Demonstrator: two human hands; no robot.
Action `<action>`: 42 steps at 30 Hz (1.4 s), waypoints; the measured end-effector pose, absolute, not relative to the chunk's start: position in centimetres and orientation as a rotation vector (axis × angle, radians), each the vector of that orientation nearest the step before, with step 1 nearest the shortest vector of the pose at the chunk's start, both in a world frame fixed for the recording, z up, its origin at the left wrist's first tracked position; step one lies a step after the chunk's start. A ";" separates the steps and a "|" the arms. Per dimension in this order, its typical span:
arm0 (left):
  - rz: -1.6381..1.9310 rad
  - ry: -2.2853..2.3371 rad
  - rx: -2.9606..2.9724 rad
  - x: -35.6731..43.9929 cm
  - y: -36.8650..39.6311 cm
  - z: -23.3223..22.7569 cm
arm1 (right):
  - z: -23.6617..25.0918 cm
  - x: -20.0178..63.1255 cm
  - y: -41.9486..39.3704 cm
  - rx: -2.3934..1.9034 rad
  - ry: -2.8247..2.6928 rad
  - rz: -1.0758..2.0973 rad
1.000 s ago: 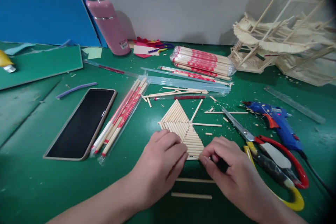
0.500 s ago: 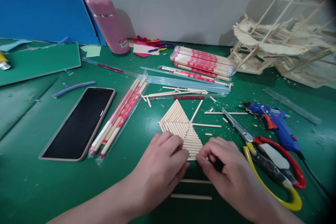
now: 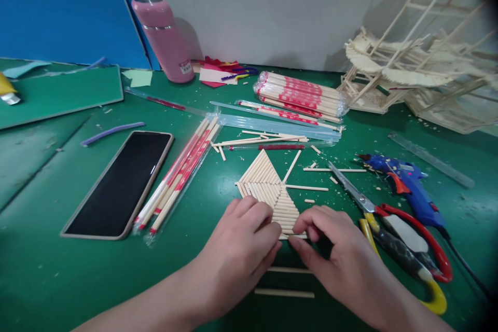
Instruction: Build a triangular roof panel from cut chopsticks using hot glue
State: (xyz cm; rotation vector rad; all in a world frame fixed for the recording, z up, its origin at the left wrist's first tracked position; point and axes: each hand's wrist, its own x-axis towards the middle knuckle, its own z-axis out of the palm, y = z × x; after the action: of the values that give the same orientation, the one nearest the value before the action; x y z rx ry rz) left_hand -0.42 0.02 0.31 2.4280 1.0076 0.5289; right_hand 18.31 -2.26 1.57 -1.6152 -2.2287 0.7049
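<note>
1. Far left there's a green cutting mat (image 3: 58, 94) lying near the table's back edge, with a blue board (image 3: 66, 10) leaning behind it. Bare green tabletop (image 3: 46, 270) in front of that, so lots of open room down in the near left corner.
2. The phone (image 3: 120, 181) lies face up, screen dark. Just to its right is a clear plastic sleeve of chopsticks (image 3: 179, 174), a handful of red-printed sticks inside, lying diagonally.
3. The pink bottle (image 3: 163, 39) stands upright at the back by the wall, lid on, so what's inside can't be told.
4. Middle: the flat stick panel (image 3: 268, 189), short sticks side by side in a fan-ish triangle shape, lies on the table. The left hand (image 3: 243, 249) rests with its fingers curled together on the panel's near left edge. The right hand (image 3: 338, 254) has thumb and forefinger pinched on a short stick (image 3: 298, 237) at the panel's bottom edge.
5. Compared with half a second back, the right fingertips have nudged a little left along that bottom edge; the left hand has barely moved.
6. Behind, a full wrapped bundle of chopsticks (image 3: 301, 94).
7. Right side is tight: scissors (image 3: 397, 228) lie just beside the right hand, the blue glue gun (image 3: 404, 184) past them, and the stick model (image 3: 420, 67) fills the back right corner.
</note>
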 end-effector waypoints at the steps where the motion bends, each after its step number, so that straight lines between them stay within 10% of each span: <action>1: 0.532 1.004 2.432 -0.4 0.0 0.3 | 1.6 18.3 -2.3 -1.614 -2.229 0.699; 22: 0.463 1.006 2.546 -0.3 0.1 0.4 | 2.1 18.9 -2.2 -1.498 -2.168 0.849; 42: 0.504 1.008 2.504 -0.3 0.0 0.1 | 0.8 19.6 -2.5 -1.263 -2.376 0.348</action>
State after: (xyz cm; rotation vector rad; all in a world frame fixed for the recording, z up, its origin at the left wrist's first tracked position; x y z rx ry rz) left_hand -0.31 0.04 0.10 2.5036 1.0076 0.5041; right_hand 19.57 -2.53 0.76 -1.2632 -2.3762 0.3484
